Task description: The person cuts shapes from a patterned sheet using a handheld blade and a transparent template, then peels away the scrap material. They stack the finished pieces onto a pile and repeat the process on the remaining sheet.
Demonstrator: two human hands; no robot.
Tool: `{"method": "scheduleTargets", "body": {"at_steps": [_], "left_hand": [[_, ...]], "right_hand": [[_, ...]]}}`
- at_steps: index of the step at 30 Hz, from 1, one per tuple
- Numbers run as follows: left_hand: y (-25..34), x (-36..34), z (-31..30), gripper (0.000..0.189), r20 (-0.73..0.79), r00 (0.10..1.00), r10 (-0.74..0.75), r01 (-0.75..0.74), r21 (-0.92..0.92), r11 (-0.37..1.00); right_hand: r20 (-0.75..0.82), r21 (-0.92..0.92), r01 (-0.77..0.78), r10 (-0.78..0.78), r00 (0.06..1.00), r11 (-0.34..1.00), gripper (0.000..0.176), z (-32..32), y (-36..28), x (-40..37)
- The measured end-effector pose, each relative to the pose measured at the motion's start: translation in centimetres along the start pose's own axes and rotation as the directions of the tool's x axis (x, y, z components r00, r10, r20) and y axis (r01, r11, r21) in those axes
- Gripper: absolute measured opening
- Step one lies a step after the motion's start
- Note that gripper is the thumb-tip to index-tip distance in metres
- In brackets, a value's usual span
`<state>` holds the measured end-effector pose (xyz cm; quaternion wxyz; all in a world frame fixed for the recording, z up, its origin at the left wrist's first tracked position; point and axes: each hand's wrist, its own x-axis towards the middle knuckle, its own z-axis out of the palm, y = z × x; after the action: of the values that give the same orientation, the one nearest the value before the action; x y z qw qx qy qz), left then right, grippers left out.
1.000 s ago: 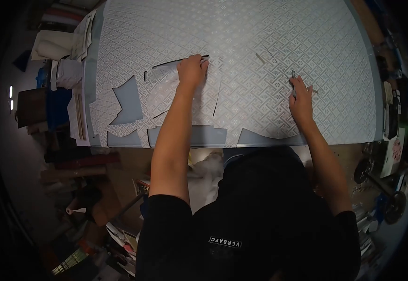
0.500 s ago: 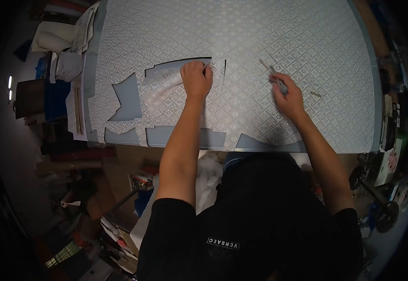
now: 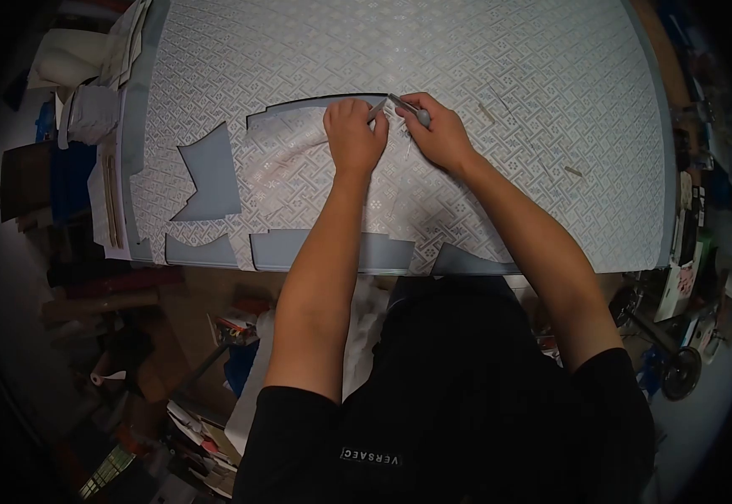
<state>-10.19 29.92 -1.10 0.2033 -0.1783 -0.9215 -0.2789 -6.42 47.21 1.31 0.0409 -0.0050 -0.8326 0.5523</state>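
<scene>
Left hand (image 3: 356,134): laid palm-down with the fingers close together and slightly bent. Nothing is gripped; the pale piece is pinned beneath it.
Right hand (image 3: 437,133): closed round a slim cutting tool (image 3: 405,107), whose tip is pointed toward the left fingertips.
Table (image 3: 324,249): covered almost wholly by the cloth. Its blue-grey top is exposed only at the rims and through the cut-outs.
Patterned cloth (image 3: 508,67): spread flat, with a silvery woven lattice dotted with small crosses. Several shapes are already missing along the near edge, leaving cut-outs (image 3: 210,172).
Pale piece (image 3: 290,155): laid on the cloth near the middle of the table, just left of both hands. It is lighter in tone, bears the same lattice, and is bounded on its far side by a dark curved slit.
Step in hand: judged to be cutting round the pale piece — at its far right corner, where the two hands meet.
Next move calls for: firm downward pressure, so that the piece is not shifted. The blade should be drawn close along the edge — and kept clear of the fingertips.
</scene>
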Motion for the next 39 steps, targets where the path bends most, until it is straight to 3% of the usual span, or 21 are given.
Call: {"method": "scheduleTargets", "body": {"at_steps": [8,11,14,16,18,20,23,25,27,29,31,33,35,39], "left_hand": [[0.0,0.0,-0.2,0.022,0.053,0.998,-0.030,0.032,-0.036,0.999],[-0.2,-0.1,-0.2,0.022,0.041,0.997,-0.067,0.070,-0.090,0.993],[-0.8,-0.3,0.2,0.021,-0.009,0.998,-0.063,0.061,-0.166,0.984],[-0.8,-0.5,0.0,0.021,-0.003,0.997,-0.081,0.079,-0.179,0.981],[-0.8,-0.3,0.0,0.022,-0.006,0.995,-0.099,0.095,-0.195,0.976],[-0.9,-0.5,0.1,0.021,-0.014,0.995,-0.095,0.091,-0.188,0.978],[-0.7,-0.5,0.0,0.021,-0.022,0.996,-0.082,0.078,-0.168,0.983],[-0.7,-0.3,0.0,0.020,-0.016,0.997,-0.072,0.069,-0.157,0.985],[-0.7,-0.3,0.0,0.020,-0.008,0.998,-0.059,0.057,-0.153,0.987],[-0.8,-0.2,0.1,0.020,0.005,1.000,-0.010,0.011,-0.109,0.994],[-0.6,0.7,-0.6,0.023,0.021,0.999,0.029,-0.027,-0.087,0.996],[-0.2,1.9,-1.9,0.023,0.208,0.978,-0.033,0.033,0.007,0.999],[0.2,3.6,-4.0,0.024,0.282,0.958,-0.044,-0.002,0.160,0.987],[-3.4,6.4,-7.3,0.029,0.112,0.983,-0.147,0.080,0.464,0.883]], "right_hand": [[0.012,-0.032,-0.020,0.020,1.000,0.999,0.028,0.1,0.1,0.3],[0.010,0.030,-0.040,0.040,0.999,0.999,0.030,0.0,0.0,0.2],[-0.088,0.111,0.024,-0.014,0.996,0.993,0.029,-1.0,-0.1,-1.0],[-0.062,0.268,-0.028,0.046,0.997,0.963,0.026,-2.8,0.0,-3.1],[-0.086,0.020,-0.052,0.054,0.995,0.998,0.024,-5.5,0.0,-5.7],[-0.152,-0.246,0.012,-0.051,0.987,0.969,0.021,-8.1,1.7,-8.8],[-0.206,-0.245,-0.019,-0.033,0.978,0.969,0.025,-12.1,4.4,-14.3],[-0.263,-0.486,-0.009,-0.136,0.955,0.874,0.031,-14.4,6.0,-17.1],[-0.298,-0.464,-0.051,-0.101,0.949,0.885,0.034,-16.0,6.9,-19.2],[-0.339,-0.443,-0.099,-0.064,0.938,0.891,0.037,-17.0,7.3,-20.4],[-0.273,-0.541,-0.056,-0.113,0.955,0.839,0.045,-17.2,7.5,-20.6],[-0.274,-0.521,-0.057,-0.103,0.956,0.852,0.047,-17.2,7.9,-20.5],[-0.265,-0.431,-0.089,-0.032,0.964,0.898,0.051,-17.6,7.5,-20.6],[-0.223,-0.459,-0.038,-0.073,0.972,0.888,0.048,-18.2,8.0,-20.8]]}}
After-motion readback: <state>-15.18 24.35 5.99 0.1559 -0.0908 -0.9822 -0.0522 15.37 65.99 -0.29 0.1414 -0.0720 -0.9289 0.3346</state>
